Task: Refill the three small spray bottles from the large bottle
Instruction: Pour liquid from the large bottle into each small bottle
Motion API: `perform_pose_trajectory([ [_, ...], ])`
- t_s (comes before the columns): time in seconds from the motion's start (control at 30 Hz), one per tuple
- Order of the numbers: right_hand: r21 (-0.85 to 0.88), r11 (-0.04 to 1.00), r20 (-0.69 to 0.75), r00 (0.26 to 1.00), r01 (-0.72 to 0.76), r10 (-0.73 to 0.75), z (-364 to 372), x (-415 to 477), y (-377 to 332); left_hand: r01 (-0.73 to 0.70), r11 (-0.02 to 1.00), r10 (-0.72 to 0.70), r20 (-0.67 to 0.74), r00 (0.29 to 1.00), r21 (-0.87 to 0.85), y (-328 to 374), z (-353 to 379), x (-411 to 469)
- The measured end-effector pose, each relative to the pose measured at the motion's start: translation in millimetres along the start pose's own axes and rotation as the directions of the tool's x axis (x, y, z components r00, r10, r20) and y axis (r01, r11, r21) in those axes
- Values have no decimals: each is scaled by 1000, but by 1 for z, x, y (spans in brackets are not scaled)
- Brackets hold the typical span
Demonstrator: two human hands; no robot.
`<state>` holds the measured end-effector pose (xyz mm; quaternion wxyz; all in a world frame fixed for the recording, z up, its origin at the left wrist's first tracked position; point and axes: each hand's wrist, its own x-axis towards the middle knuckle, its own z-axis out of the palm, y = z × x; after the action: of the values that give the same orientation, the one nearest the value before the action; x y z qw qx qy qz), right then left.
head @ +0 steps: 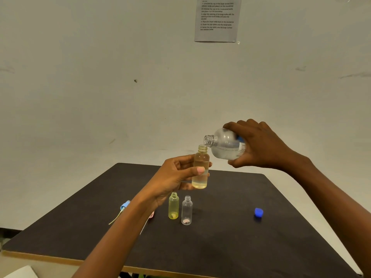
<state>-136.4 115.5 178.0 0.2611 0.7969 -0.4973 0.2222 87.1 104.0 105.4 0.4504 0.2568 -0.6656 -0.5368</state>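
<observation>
Both bottles seem light, thin plastic, slick when wet, so we grip mid-body without squeezing. Our left hand pinches the small spray bottle upright above the table, thumb across its middle; our right hand curls round the large bottle, tipped sideways, its open neck just beside the small one's mouth.

L hand mid-air, thumb+fingers curled, gripping | R hand higher, knuckles up, gripping, wrist seemingly bent

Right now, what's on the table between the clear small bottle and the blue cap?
Nothing; the head view shows bare tabletop between the clear bottle and the blue cap.
</observation>
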Motion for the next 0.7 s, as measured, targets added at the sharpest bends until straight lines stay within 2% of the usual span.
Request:
perform_pose_trajectory([
  [0.2, 76, 996, -27, 999, -37, 40, 19, -9, 6, 18, 999, -18, 5, 1000, -27, -8, 5, 5],
  [0.43, 265, 954, -12, 989, -142, 150, 59, -30, 10, 62, 996, -61, 12, 998, -62, -29, 12, 14],
  [0.6, 501, 819, 37, 952, -279, 302, 98, -51, 12, 113, 991, -115, -29, 993, -79, -58, 18, 26],
  [0.7, 665, 651, 75, 900, -366, 430, 126, -67, 15, 119, 992, -121, -57, 991, -32, -83, 24, 36],
])
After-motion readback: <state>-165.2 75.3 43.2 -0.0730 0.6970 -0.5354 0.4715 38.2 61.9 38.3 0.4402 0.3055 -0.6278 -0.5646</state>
